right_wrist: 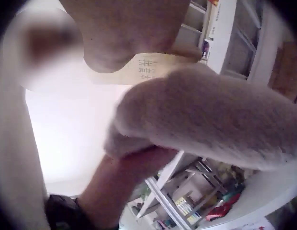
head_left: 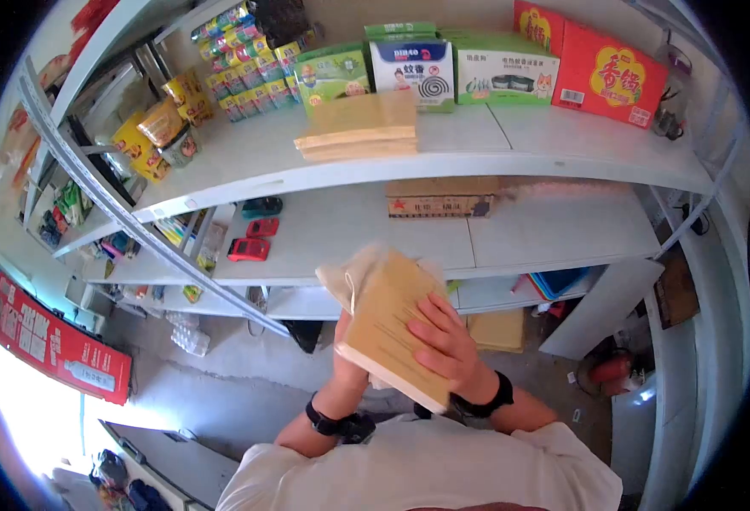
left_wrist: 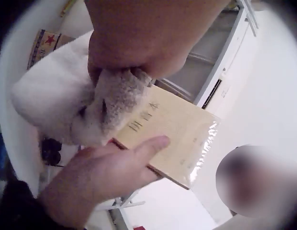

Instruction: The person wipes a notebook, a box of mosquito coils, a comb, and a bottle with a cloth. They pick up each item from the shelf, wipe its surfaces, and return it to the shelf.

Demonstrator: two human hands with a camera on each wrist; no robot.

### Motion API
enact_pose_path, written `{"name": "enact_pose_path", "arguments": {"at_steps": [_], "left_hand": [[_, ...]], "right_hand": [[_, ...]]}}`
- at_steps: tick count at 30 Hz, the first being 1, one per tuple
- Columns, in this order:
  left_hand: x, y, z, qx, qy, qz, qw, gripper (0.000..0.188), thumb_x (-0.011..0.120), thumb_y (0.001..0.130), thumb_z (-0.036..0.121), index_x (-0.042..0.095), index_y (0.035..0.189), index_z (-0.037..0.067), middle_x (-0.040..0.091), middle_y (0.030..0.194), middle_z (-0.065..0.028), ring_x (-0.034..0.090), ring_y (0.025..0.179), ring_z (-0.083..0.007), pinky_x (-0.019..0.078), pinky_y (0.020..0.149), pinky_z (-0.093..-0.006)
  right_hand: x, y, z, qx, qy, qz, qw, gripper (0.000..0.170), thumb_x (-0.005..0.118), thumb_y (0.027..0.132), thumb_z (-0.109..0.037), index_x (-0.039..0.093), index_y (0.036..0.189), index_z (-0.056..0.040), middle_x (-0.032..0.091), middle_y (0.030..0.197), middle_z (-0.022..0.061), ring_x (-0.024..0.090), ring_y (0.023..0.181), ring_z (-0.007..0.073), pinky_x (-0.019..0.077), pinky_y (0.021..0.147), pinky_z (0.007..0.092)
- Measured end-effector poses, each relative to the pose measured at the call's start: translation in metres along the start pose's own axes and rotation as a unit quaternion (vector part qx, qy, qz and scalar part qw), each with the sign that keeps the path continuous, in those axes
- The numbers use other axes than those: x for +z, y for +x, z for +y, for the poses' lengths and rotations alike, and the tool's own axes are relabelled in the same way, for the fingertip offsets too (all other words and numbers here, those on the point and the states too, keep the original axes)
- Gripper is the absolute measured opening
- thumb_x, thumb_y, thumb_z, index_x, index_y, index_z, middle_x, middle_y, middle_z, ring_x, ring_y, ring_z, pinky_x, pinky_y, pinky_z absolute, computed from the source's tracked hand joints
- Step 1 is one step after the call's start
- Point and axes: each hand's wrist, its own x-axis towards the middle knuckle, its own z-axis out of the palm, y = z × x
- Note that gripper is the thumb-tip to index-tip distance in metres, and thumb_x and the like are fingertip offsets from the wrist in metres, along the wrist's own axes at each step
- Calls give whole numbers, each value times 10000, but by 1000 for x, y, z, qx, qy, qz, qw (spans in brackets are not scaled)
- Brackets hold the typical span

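A tan stack of notebooks [head_left: 396,328], with dark print on its cover, is held tilted in front of the chest. The right hand [head_left: 447,349] grips it; in the left wrist view that hand's thumb [left_wrist: 155,143] lies across the printed cover [left_wrist: 174,129]. A pale fluffy cloth [head_left: 341,281] is bunched against the stack's far left side. The left hand [head_left: 349,362] grips the cloth, its fingers mostly hidden behind the stack. In the right wrist view the cloth [right_wrist: 201,120] covers much of the left hand [right_wrist: 129,177].
Another tan stack [head_left: 358,128] lies on the upper shelf [head_left: 468,128] before green and white boxes [head_left: 413,72]. A red box [head_left: 605,68] stands right of them. The shelf below bears red toy-like items [head_left: 249,249] and a cardboard carton [head_left: 439,200].
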Motion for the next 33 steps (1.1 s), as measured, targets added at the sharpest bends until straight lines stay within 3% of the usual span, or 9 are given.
{"name": "enact_pose_path", "arguments": {"at_steps": [3,6,13,20,22,24,26,30,33], "left_hand": [[32,-19,12,-30,-106,-6,994,507,380,1017,328,352,1428,33,466,1409,-159,506,1261,-309,451,1026,-441],[40,-31,17,-21,-11,44,999,573,296,1019,408,272,1484,74,373,1479,-181,406,1342,-346,365,1096,-491],[58,-37,52,71,64,84,992,473,464,955,-10,367,1415,29,488,1391,-143,502,1265,-271,429,1049,-407],[17,-6,31,108,180,-3,978,446,486,952,-23,417,1391,12,523,1355,-111,504,1242,-220,417,1037,-363],[7,11,35,107,174,-13,979,414,507,952,-20,454,1362,-14,540,1328,-86,498,1220,-165,392,1028,-315],[-10,24,54,115,248,-26,962,368,527,952,0,501,1318,-16,573,1268,-66,506,1172,-145,394,1000,-303],[-35,37,76,151,324,-48,933,351,539,949,5,518,1299,-16,579,1252,-56,506,1155,-138,397,989,-300],[-89,56,130,166,358,-65,917,348,525,956,6,510,1303,-14,563,1275,-53,498,1178,-135,393,1000,-296],[-116,64,161,122,248,-42,960,359,495,964,-6,494,1322,-16,554,1290,-64,494,1192,-143,386,1013,-301]], "right_hand": [[-12,-10,6,-8,-95,-95,991,376,594,865,-200,591,1234,-264,521,1404,62,478,1284,344,313,1059,605],[-11,-20,7,-35,-130,-100,986,372,566,871,-225,592,1236,-294,517,1410,26,450,1311,331,275,1084,599],[1,-28,11,1,-100,-42,994,360,610,843,-197,611,1196,-266,539,1381,41,453,1301,364,280,1075,609],[6,-20,11,55,-66,-21,996,354,641,842,-146,603,1192,-187,533,1373,124,469,1285,425,291,1062,637],[18,-31,14,294,102,1,950,336,632,870,-135,594,1203,-166,534,1362,166,464,1288,435,291,1065,639],[44,-28,10,370,185,65,908,328,620,898,-129,581,1223,-136,535,1351,198,463,1287,441,303,1070,621],[70,-6,3,285,180,151,929,333,607,924,-128,563,1252,-97,537,1342,220,467,1283,441,326,1076,584],[109,45,-14,299,99,114,942,411,585,961,-193,506,1306,15,525,1340,256,496,1272,356,378,1068,436],[146,61,-9,291,135,158,934,518,604,954,-260,476,1311,94,538,1327,255,517,1256,292,387,1059,382]]}}
